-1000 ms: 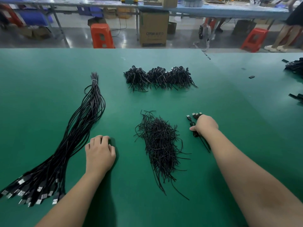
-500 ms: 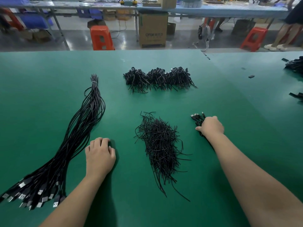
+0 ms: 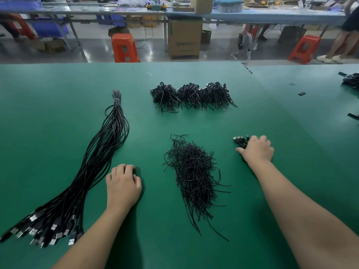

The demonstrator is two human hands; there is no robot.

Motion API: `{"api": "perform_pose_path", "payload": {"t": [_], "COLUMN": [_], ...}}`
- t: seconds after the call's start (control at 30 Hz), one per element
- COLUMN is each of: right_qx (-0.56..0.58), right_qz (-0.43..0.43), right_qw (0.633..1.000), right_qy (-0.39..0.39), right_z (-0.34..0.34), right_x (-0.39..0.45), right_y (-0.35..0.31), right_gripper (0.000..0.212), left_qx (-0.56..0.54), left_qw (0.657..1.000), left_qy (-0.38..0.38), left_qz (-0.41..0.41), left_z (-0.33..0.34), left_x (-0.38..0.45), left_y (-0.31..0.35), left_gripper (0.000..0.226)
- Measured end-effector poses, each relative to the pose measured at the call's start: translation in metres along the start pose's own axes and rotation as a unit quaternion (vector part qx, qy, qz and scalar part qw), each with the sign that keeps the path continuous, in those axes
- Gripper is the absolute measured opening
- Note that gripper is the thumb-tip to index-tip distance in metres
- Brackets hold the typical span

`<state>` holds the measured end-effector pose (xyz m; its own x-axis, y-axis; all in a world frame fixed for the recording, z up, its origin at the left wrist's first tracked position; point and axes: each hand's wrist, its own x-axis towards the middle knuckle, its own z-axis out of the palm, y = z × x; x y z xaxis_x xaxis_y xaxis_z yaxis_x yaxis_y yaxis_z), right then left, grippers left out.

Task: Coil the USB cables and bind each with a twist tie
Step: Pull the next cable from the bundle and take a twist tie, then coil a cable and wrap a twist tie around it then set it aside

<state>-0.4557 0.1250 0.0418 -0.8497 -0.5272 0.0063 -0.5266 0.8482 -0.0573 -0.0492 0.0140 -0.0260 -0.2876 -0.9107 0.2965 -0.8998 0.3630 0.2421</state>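
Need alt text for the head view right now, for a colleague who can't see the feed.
A person's right hand rests on a small coiled USB cable on a green table, while the left hand lies loosely curled and holds nothing. Between them lies a pile of twist ties; a long bundle of uncoiled cables lies at left, finished coils farther back.

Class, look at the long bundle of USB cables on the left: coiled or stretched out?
Stretched out. The USB cable bundle lies full length on the green table, uncoiled, plugs fanned at the near end.
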Motion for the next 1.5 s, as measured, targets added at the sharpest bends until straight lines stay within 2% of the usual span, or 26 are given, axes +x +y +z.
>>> {"api": "perform_pose_path", "payload": {"t": [0.1, 0.2, 0.37, 0.5, 0.57, 0.73, 0.83, 0.93, 1.03, 1.17, 1.27, 1.33, 1.5], "right_qx": [0.059, 0.172, 0.316, 0.329, 0.325, 0.319, 0.266, 0.204, 0.175, 0.169, 0.16, 0.16, 0.155], "right_qz": [-0.077, -0.163, -0.261, -0.28, -0.271, -0.321, -0.364, -0.393, -0.402, -0.397, -0.397, -0.397, -0.395], "right_qw": [0.992, 0.969, 0.911, 0.887, 0.886, 0.887, 0.893, 0.896, 0.897, 0.9, 0.902, 0.902, 0.904], "right_qy": [0.078, 0.071, -0.045, -0.162, -0.188, -0.094, -0.017, 0.033, 0.05, 0.06, 0.057, 0.056, 0.055], "right_z": [-0.013, -0.028, -0.026, 0.016, 0.039, 0.067, 0.072, 0.072, 0.071, 0.068, 0.067, 0.066, 0.065], "right_x": [-0.009, -0.028, -0.1, -0.166, -0.188, -0.211, -0.22, -0.225, -0.227, -0.231, -0.233, -0.233, -0.234], "right_y": [-0.022, -0.064, -0.142, -0.177, -0.18, -0.169, -0.168, -0.171, -0.171, -0.171, -0.171, -0.171, -0.17], "right_gripper": [0.052, 0.036, 0.012, 0.016, 0.02, 0.021, 0.019, 0.018, 0.017, 0.015, 0.016, 0.017, 0.016], "left_qx": [0.0, -0.002, -0.004, -0.01, -0.013, -0.024, -0.01, 0.012, 0.008, 0.058, 0.09, 0.095, 0.036], "left_qw": [1.0, 1.0, 1.0, 1.0, 1.0, 1.0, 1.0, 0.997, 0.996, 0.994, 0.978, 0.971, 0.974], "left_qy": [-0.002, -0.006, -0.002, -0.006, -0.012, -0.016, -0.027, -0.076, -0.092, -0.037, -0.111, -0.153, -0.133], "left_qz": [0.0, -0.001, 0.001, 0.0, -0.003, -0.005, -0.001, 0.011, 0.003, -0.08, -0.152, -0.16, -0.182], "left_z": [0.0, -0.001, -0.002, -0.003, -0.004, -0.008, -0.011, -0.019, -0.038, -0.063, -0.07, -0.069, -0.069], "left_x": [0.0, 0.0, 0.0, 0.0, -0.001, 0.0, 0.001, 0.013, 0.034, 0.049, 0.05, 0.048, 0.049], "left_y": [0.0, 0.001, 0.0, -0.001, -0.001, 0.0, -0.001, -0.004, -0.017, -0.059, -0.088, -0.101, -0.109], "left_gripper": [0.025, 0.024, 0.024, 0.023, 0.022, 0.02, 0.018, 0.019, 0.021, 0.026, 0.036, 0.04, 0.03]}}
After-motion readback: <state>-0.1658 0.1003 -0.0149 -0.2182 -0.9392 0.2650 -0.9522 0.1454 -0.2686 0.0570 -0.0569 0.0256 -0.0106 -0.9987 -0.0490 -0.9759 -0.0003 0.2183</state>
